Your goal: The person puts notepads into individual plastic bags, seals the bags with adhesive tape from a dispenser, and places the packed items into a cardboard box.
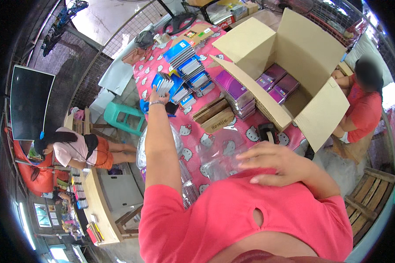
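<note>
My left hand [157, 97] reaches far forward over the table. Its fingers are closed on a small stack of blue-covered notebooks [163, 83], whose pale page edges face me. More blue notebooks [189, 68] lie in staggered piles just right of it. My right hand [274, 164] is near my chest, its fingers stretched out and holding nothing. Below and beyond that hand lie clear plastic bags [219, 153]. A pile of purple notebooks [232, 90] stands by the open cardboard box [314, 41], and more purple notebooks [278, 81] sit inside it.
A wooden holder [215, 116] stands on the pink patterned tablecloth [151, 61], with a black tape dispenser [267, 133] to its right. A green stool [123, 117] is left of the table. One person [360, 109] sits beyond the box; another [81, 147] bends at a wooden counter [102, 206].
</note>
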